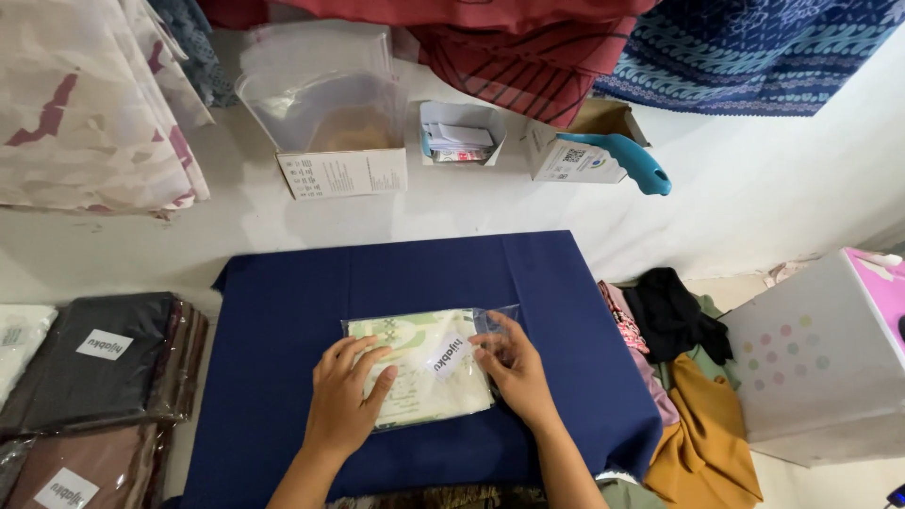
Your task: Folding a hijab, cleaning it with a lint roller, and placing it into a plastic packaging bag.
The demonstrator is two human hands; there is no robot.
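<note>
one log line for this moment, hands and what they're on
left hand: flat on clear packet | right hand: pressing packet's right end | under: blue cloth

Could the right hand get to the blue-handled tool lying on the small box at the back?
Probably yes. The right hand rests on the clear packet, and only bare blue cloth and white surface lie between it and the blue-handled tool. Nothing blocks the way, though it is a long stretch forward.

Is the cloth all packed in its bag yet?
Nearly. The folded cloth already lies inside the clear bag on the blue board. The left hand presses it flat; the right hand works the open flap. Sealing looks left.
</note>
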